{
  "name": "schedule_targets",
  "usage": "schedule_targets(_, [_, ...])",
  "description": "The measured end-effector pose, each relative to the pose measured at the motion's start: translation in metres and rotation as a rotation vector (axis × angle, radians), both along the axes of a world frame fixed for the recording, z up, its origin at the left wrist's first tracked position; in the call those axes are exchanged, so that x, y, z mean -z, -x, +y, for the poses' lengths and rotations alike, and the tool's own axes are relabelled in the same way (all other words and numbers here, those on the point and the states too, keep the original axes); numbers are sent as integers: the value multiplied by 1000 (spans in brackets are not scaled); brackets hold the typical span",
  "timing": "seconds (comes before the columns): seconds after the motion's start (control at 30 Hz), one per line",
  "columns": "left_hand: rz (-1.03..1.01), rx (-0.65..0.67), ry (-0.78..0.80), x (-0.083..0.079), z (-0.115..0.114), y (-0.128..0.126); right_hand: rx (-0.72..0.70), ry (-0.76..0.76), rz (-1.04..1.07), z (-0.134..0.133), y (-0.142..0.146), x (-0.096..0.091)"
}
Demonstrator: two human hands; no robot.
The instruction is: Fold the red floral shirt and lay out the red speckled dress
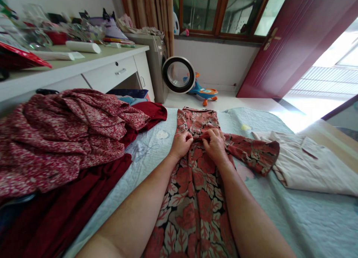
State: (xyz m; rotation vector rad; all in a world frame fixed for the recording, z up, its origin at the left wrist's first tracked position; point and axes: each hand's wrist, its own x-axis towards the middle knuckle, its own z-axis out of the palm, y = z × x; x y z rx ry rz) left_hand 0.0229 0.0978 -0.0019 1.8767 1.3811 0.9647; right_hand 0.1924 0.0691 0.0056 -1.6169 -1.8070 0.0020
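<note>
A red and cream floral dress [195, 198] lies lengthwise down the middle of the pale blue bedspread [307, 220]. My left hand [181, 143] is closed, pinching the dress fabric near its waist. My right hand [214, 142] is right beside it, fingers curled and gripping the same fold of the dress. One sleeve of the dress [256, 151] spreads out to the right.
A heap of red patterned and dark red clothes [64, 138] covers the bed's left side. A folded cream garment [310, 164] lies to the right. A cluttered white desk [84, 64], a washing machine [179, 75], a toy ride-on car [205, 92] and an open maroon door [293, 45] stand beyond.
</note>
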Motion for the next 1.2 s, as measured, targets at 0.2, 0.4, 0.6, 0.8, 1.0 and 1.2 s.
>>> schedule_targets(0.2, [29,14,15,0,0,0,-101,19,-37,-1,12,5])
schedule_targets(0.4, [52,-7,10,1,0,0,-64,60,-67,4,10,15])
schedule_targets(0.6, [77,2,-6,1,-1,-1,-39,68,-62,7,10,19])
schedule_targets(0.8, [68,7,-13,-1,-1,0,-48,21,-4,5,11,11])
schedule_targets(1.0, [54,32,1,-1,-1,0,-128,35,-39,0,20,10])
schedule_targets(1.2, [55,45,-4,2,-1,0,-108,90,-76,3,24,17])
